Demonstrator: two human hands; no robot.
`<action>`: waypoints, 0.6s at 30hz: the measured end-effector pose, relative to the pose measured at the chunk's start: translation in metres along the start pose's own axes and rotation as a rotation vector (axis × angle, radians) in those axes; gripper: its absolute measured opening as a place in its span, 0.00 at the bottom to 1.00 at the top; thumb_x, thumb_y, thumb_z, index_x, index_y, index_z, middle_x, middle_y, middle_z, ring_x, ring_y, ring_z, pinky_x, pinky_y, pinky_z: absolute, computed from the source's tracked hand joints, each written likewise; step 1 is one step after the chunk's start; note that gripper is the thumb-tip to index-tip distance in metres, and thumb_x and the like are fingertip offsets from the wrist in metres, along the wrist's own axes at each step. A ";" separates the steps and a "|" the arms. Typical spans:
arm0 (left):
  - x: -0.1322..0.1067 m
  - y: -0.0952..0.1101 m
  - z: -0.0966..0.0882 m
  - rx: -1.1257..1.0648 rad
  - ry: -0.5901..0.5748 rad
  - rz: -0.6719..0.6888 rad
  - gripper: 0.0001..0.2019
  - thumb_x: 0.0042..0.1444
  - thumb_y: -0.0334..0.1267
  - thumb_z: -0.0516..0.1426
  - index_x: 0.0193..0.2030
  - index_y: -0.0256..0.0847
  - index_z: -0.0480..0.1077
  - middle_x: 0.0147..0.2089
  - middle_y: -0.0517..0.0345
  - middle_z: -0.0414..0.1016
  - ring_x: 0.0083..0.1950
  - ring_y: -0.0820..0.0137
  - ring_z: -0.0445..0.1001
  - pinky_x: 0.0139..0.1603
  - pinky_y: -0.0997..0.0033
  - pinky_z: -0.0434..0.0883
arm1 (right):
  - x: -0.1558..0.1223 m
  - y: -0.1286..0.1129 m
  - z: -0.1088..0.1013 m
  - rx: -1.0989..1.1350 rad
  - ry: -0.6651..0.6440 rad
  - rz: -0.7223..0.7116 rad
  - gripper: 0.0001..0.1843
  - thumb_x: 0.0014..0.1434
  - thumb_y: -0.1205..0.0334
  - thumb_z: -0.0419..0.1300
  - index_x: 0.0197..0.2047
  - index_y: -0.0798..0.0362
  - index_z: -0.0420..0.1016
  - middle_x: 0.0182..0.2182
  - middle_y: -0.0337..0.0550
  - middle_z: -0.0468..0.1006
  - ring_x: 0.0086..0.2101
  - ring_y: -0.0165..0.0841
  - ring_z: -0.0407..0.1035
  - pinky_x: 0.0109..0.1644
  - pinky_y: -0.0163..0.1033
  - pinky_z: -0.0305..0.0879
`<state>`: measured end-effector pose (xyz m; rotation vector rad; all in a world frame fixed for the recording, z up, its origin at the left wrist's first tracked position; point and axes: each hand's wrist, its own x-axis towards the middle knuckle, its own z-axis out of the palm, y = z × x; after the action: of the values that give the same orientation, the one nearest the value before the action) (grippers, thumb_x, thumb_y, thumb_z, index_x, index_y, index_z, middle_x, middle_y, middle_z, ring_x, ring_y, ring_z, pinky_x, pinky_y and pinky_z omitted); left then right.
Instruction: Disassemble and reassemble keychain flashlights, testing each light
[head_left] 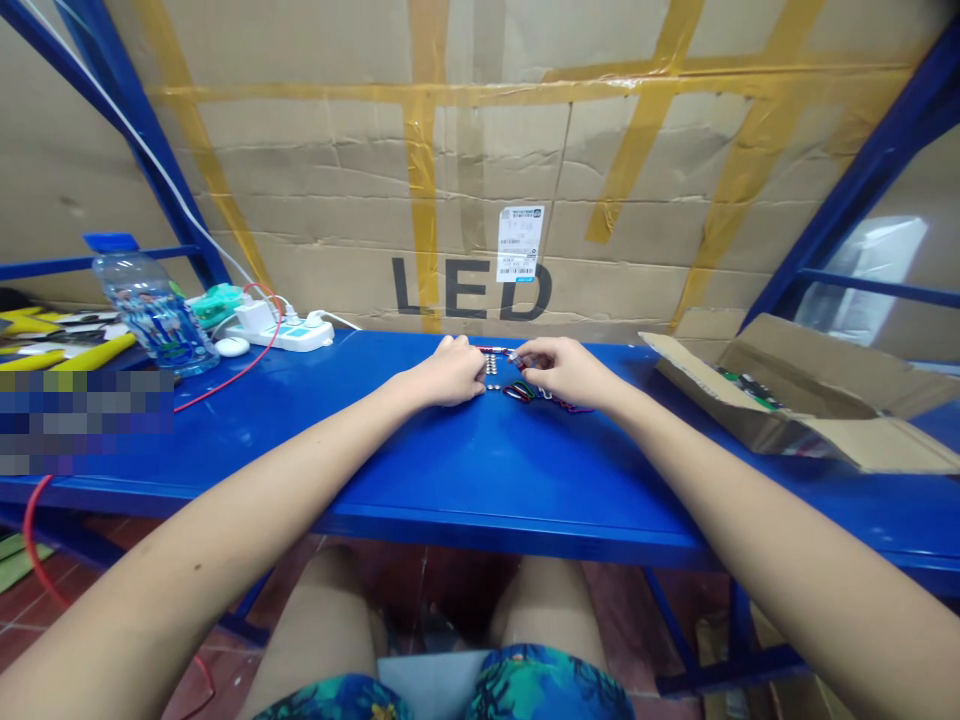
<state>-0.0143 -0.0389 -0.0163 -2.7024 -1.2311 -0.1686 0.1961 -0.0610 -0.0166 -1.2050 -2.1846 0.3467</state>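
Note:
My left hand (456, 371) rests on the blue table (420, 450) with its fingers curled in. What it grips, if anything, is hidden. My right hand (564, 368) is closed in a pinch, with a small shiny piece (514, 359) at its fingertips, too small to name. Between the hands lie several small silvery round pieces (492, 366) in short rows. A thin red item (491, 349) stretches behind them. Just below my right fingers sits a bunch of coloured carabiner-like clips (520, 392), and a purplish string of links (571, 406) trails under the hand.
On the left stand a water bottle (154, 305) and a white power strip (289, 333); a red cable (229, 383) crosses the table. Yellow-handled tools (90, 352) lie far left. An open cardboard box (787, 395) with green boards is at right. A large carton (315, 190) stands behind.

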 end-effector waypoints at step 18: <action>-0.003 0.015 -0.001 -0.017 0.664 0.301 0.09 0.68 0.36 0.51 0.42 0.38 0.73 0.40 0.53 0.81 0.41 0.66 0.76 0.43 0.63 0.60 | 0.001 0.004 0.004 0.291 0.007 -0.037 0.09 0.56 0.67 0.58 0.41 0.54 0.77 0.36 0.42 0.79 0.31 0.32 0.72 0.35 0.38 0.67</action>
<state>-0.0054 -0.0513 -0.0173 -2.4684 -0.6236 -0.9382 0.1957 -0.0576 -0.0218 -1.0020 -2.0606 0.6198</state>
